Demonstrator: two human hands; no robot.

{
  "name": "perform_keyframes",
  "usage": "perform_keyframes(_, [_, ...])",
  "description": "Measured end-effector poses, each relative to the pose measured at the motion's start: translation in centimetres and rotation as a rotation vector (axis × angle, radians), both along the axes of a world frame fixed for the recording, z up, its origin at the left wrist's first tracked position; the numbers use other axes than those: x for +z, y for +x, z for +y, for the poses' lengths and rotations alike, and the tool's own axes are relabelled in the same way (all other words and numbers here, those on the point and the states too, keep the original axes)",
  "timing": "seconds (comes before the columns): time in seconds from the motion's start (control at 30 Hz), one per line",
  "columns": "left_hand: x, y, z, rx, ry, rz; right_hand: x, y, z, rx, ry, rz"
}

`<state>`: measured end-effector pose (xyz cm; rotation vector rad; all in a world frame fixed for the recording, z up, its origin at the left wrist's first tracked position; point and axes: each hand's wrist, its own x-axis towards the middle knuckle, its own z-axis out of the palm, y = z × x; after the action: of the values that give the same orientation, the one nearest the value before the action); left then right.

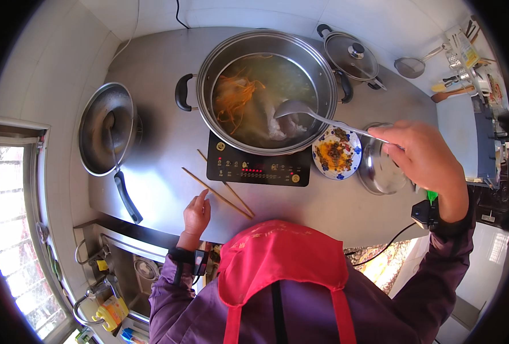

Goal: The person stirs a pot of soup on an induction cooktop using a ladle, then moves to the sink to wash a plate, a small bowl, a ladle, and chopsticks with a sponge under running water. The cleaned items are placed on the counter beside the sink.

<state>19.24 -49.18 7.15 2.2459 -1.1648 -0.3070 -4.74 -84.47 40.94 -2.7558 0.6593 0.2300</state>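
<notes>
My right hand point(422, 157) grips the handle of a metal ladle point(336, 121). The ladle crosses the near right rim of a large steel stockpot point(267, 149), its bowl over or at the surface of the cloudy broth; which of these, I cannot tell. In the broth point(258, 116) lie orange thread-like strands point(239, 96) and pale pieces of meat point(276, 124). The pot stands on a black induction cooker point(258, 172) with red lights lit. My left hand point(197, 215), holding nothing, rests low with its index finger beside two crossed wooden chopsticks point(220, 193) on the steel counter.
A blue-and-white plate point(336, 174) of chopped seasonings sits under the ladle handle, partly over a round steel lid or dish point(379, 172). A wok point(104, 142) with a utensil inside stands left. Behind right is a glass-lidded pot point(351, 56). A sink point(132, 279) lies lower left.
</notes>
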Motion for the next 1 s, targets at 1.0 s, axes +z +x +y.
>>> perform_keyframes(1.0, [-4.9, -0.9, 2.5, 0.122, 0.103, -0.29, -13.1, 9.4, 1.5, 0.042, -0.156, -0.063])
